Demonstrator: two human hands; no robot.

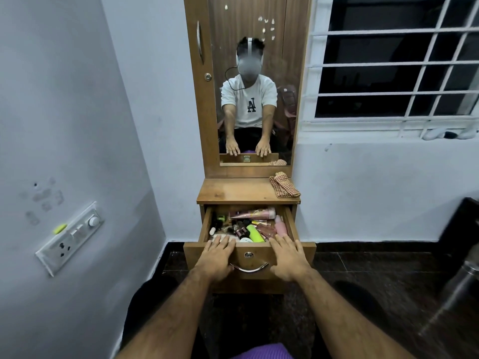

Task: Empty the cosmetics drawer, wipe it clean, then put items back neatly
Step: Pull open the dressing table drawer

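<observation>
The left hand [216, 257] covers the near-left corner of the drawer [290, 224]; the right hand [287, 257] covers its near-right rim. Beyond the fingertips, the jumbled cosmetics [248, 224] overlap, labels too small to read. The purple cloth [261, 352] below the forearms is cut off by the bottom edge.

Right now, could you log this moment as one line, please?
drawer open, full | left hand, right hand flat on front | cloth unused

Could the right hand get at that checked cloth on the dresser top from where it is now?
Probably yes. The right hand rests open on the drawer front, and the checked cloth lies on the right side of the dresser top, above and behind it. Nothing stands between them; the open drawer just needs reaching over.
</observation>
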